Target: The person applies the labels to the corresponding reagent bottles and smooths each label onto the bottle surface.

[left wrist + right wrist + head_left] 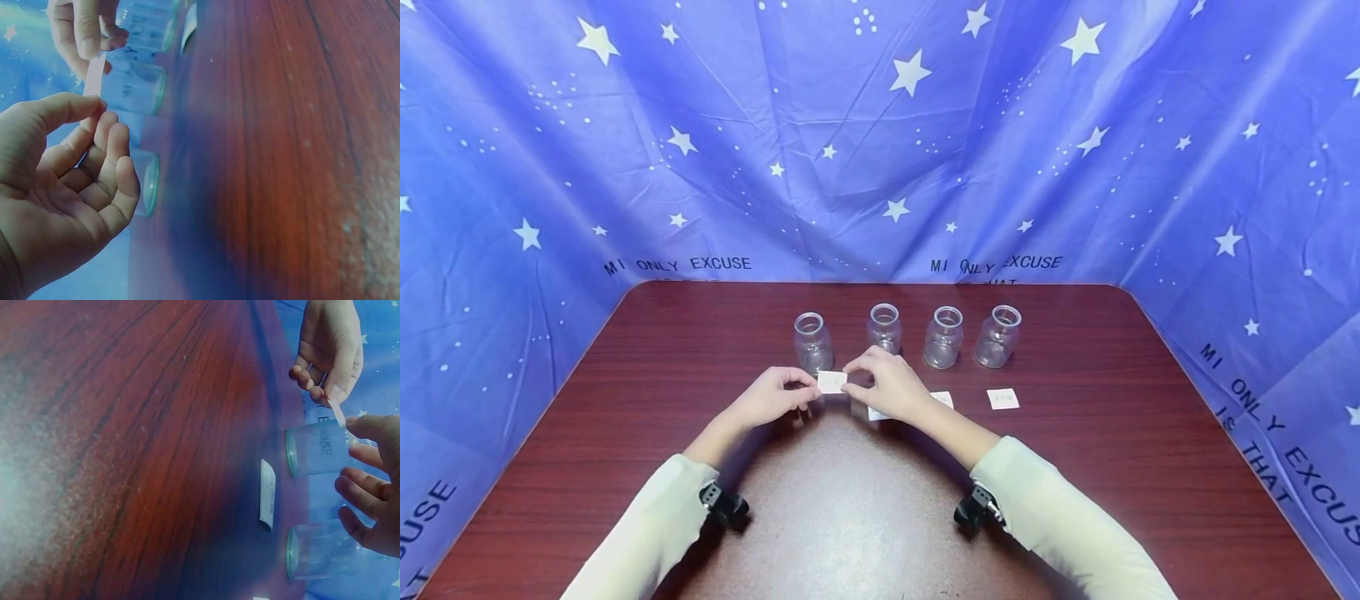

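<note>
A small white paper label (832,382) with faint writing is held up in front of the leftmost glass jar (813,342). My left hand (777,395) pinches its left edge between thumb and forefinger. On the opposite edge, my right hand (891,385) pinches it with thumb and forefinger. In the left wrist view the label (94,76) appears nearly edge-on, stretched between both hands. The other fingers of the left hand (75,169) are loosely bent. Behind the right hand stands a second glass jar (884,325), partly covered by it.
Two more glass jars (943,337) (998,337) stand to the right in the row. One white label (1003,399) lies before the rightmost jar. Two others, a label (943,399) and a label (877,413), are partly hidden by the right arm. A starry blue cloth (850,167) hangs behind the table (662,333).
</note>
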`<state>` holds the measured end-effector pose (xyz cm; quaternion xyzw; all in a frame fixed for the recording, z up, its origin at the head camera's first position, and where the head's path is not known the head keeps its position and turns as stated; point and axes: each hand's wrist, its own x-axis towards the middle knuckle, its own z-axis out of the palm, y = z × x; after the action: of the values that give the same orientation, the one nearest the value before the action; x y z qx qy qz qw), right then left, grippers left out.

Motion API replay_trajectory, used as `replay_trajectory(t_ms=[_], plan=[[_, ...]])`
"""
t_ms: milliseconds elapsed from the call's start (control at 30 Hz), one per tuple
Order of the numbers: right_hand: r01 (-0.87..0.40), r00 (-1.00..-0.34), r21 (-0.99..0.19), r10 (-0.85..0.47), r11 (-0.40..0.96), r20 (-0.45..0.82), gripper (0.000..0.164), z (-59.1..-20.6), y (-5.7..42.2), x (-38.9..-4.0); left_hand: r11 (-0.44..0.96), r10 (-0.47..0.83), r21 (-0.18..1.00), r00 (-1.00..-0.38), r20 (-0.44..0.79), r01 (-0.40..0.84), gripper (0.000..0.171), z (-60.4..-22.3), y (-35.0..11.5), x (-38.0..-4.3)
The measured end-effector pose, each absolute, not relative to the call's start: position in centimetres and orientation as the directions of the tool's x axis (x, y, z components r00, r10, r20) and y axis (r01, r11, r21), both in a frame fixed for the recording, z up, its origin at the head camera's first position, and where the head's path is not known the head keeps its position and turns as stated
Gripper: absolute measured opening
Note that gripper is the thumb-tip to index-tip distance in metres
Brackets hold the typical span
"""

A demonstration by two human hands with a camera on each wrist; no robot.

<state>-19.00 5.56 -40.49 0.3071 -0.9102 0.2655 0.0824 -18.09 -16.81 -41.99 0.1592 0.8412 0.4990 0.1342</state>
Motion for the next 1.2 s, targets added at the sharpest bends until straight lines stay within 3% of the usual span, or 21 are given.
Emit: replay_trajectory(t_ms=[267,567,933,1200], plan=[[-0.665,-0.736,-0.341,-0.503,0.665,0.453,0.018,-39.8,6.1,-17.5,0.497,0.401,0.848,-0.915,-0.039,0.182,0.02,-40.7,-15.8,-17.7],[-0.69,-0.718,-0.339,-0.546,0.639,0.431,0.017,-39.8,6.4,-16.6,0.474,0.465,0.857,-0.884,-0.051,0.2,0.018,-39.8,-14.6,-17.3],[-0.667,-0.744,-0.536,-0.511,0.518,0.431,0.016,-40.0,7.0,-16.6,0.363,0.516,0.906,-0.857,0.0,0.219,0.023,-39.6,-14.5,-17.1],[-0.639,-0.766,-0.6,-0.464,0.481,0.444,0.015,-40.2,7.0,-16.2,0.333,0.508,0.918,-0.861,0.019,0.216,0.023,-39.7,-14.3,-17.0]])
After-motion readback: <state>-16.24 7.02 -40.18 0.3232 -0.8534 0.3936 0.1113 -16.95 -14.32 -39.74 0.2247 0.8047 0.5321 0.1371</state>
